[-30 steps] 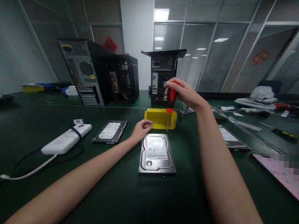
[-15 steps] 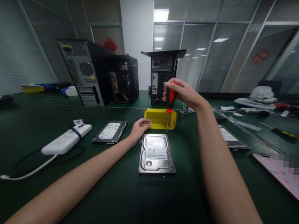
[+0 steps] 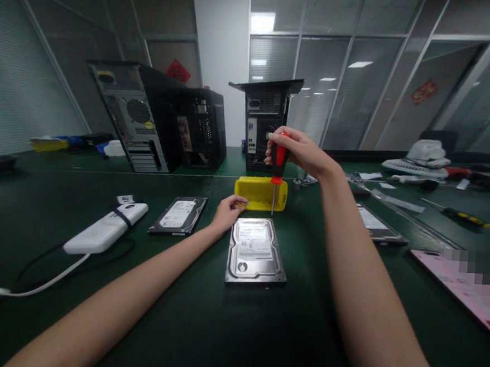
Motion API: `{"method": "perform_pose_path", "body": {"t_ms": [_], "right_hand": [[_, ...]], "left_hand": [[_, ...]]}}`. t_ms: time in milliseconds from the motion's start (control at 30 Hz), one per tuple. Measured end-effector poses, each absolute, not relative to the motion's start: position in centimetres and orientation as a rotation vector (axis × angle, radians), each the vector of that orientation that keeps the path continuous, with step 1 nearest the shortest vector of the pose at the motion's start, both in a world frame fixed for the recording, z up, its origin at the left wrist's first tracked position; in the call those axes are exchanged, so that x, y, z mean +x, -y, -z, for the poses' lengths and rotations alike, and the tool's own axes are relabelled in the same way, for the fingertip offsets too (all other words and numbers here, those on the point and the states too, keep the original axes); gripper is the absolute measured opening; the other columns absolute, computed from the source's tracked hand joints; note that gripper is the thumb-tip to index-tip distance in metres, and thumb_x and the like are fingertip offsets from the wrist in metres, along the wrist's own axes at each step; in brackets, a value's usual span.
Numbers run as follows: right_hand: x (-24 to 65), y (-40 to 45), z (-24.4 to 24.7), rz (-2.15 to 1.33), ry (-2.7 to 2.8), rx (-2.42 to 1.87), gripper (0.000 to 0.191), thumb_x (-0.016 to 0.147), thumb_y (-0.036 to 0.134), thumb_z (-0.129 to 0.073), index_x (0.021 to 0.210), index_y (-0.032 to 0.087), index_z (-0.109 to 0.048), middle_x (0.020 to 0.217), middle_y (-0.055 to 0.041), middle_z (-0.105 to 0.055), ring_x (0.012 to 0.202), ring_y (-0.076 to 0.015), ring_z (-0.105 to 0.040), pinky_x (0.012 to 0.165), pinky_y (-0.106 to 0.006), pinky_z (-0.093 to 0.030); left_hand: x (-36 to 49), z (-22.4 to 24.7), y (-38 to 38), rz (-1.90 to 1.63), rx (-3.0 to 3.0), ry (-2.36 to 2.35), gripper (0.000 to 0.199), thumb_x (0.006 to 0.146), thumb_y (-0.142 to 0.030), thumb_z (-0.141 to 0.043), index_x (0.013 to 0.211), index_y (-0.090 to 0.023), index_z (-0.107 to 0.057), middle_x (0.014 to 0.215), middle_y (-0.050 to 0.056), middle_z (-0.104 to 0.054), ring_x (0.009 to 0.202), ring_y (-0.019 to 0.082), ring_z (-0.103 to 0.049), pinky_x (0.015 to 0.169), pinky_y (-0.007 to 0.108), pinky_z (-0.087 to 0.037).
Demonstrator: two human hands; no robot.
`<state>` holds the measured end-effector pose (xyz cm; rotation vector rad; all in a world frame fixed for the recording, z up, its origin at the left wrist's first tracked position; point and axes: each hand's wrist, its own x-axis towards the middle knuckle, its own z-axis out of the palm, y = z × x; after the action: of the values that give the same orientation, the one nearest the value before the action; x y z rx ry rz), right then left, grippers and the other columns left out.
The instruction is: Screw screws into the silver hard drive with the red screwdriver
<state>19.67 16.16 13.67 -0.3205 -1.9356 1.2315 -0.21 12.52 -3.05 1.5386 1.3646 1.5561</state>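
While the right hand [image 3: 291, 147] grips the red-and-black handle of a screwdriver [image 3: 279, 157], its shaft pointing down, the left hand [image 3: 226, 213] rests beside the far left corner of a silver hard drive [image 3: 255, 251]; its fingers are bent near a yellow tray [image 3: 261, 193], and whether they pinch anything cannot be told. The drive lies label up on a dark green table [image 3: 201, 326], just in front of the tray; the screwdriver's tip is at its far right corner, contact unclear. The tabletop is smooth and faintly glossy. To the left lie another hard drive [image 3: 178, 215] and a white power strip [image 3: 105, 229] with a dark strap; to the right, a third drive [image 3: 378, 223], a pink-surfaced object [image 3: 440, 275] and a yellow-and-black screwdriver [image 3: 465, 217]. Along the back stand a large computer tower [image 3: 138, 120], a smaller black case [image 3: 204, 127] and a third case [image 3: 266, 126] with an overhanging top. Beyond rise a white pillar [image 3: 220, 53] and glass partitions [image 3: 318, 99] with blinds, reflecting ceiling lights; red decorations [image 3: 424, 92] hang in the dim room.
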Motion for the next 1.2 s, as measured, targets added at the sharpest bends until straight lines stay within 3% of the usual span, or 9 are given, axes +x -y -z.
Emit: {"method": "perform_pose_path", "body": {"t_ms": [133, 367, 667, 967, 1200], "right_hand": [[19.47, -16.12, -13.77, -1.265, 1.915, -0.34, 0.022, 0.081, 0.034, -0.064, 0.082, 0.017, -0.05, 0.077, -0.0007, -0.056, 0.068, -0.0113, -0.059, 0.067, -0.027, -0.053], [19.52, -16.53, -13.71, -1.279, 1.896, -0.397, 0.02, 0.087, 0.033, -0.043, 0.085, 0.017, -0.054, 0.078, -0.0034, -0.057, 0.066, -0.0141, -0.06, 0.068, -0.031, -0.053], [19.71, -15.91, -13.9, -1.236, 1.952, -0.46, 0.021, 0.091, 0.037, -0.047, 0.093, 0.017, -0.053, 0.083, -0.0042, -0.06, 0.071, -0.0132, -0.062, 0.068, -0.027, -0.052], [19.57, -16.28, -13.61, -1.112, 1.959, -0.398, 0.025, 0.084, 0.038, -0.062, 0.084, 0.019, -0.046, 0.079, -0.0017, -0.061, 0.066, -0.0111, -0.062, 0.064, -0.025, -0.053], [19.58, -16.15, -13.57, -1.168, 1.941, -0.356, 0.024, 0.083, 0.038, -0.063, 0.082, 0.018, -0.051, 0.071, 0.0001, -0.057, 0.062, -0.0098, -0.058, 0.069, -0.03, -0.056]], "left_hand": [[-0.17, 2.95, -12.43, -1.539, 1.564, -1.38, 0.024, 0.069, 0.006, -0.056, 0.079, -0.013, -0.068, 0.083, 0.006, -0.071, 0.081, 0.017, -0.066, 0.079, 0.03, -0.051], [-0.12, 2.89, -12.41, -1.537, 1.587, -1.38, 0.023, 0.069, 0.005, -0.056, 0.075, -0.014, -0.068, 0.079, 0.005, -0.072, 0.08, 0.018, -0.068, 0.081, 0.032, -0.053], [-0.08, 2.92, -12.44, -1.544, 1.601, -1.362, 0.022, 0.068, 0.004, -0.055, 0.071, -0.014, -0.067, 0.075, 0.005, -0.072, 0.077, 0.017, -0.068, 0.08, 0.033, -0.054], [0.13, 2.66, -12.19, -1.514, 1.607, -1.326, 0.02, 0.068, 0.002, -0.055, 0.066, -0.015, -0.067, 0.066, 0.003, -0.071, 0.069, 0.016, -0.068, 0.076, 0.03, -0.055], [0.14, 2.56, -12.12, -1.501, 1.604, -1.314, 0.02, 0.068, 0.001, -0.055, 0.065, -0.015, -0.066, 0.064, 0.002, -0.07, 0.067, 0.015, -0.068, 0.075, 0.029, -0.054]]}}
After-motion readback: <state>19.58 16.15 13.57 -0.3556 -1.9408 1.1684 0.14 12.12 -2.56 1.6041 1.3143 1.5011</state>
